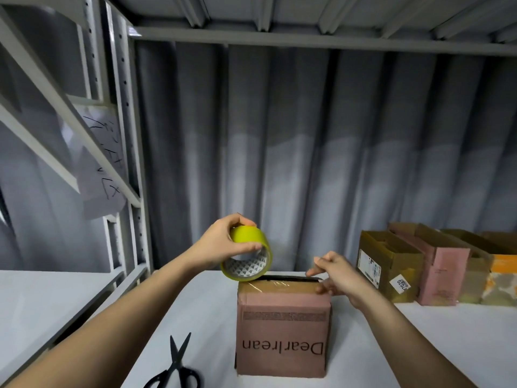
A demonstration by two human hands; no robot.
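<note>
A pinkish-brown cardboard box (282,331) printed "Dearlean" upside down stands on the white table (436,337) in front of me. My left hand (221,242) grips a roll of yellow-green tape (249,254) held just above the box's top left corner. A clear strip of tape runs from the roll across the box's top. My right hand (334,275) rests on the top right corner of the box, its fingers pressing the tape down there.
Black scissors (176,368) lie on the table left of the box. A row of several cardboard boxes (430,270) stands at the back right. A grey metal shelf rack (123,163) rises at the left, and a grey curtain hangs behind.
</note>
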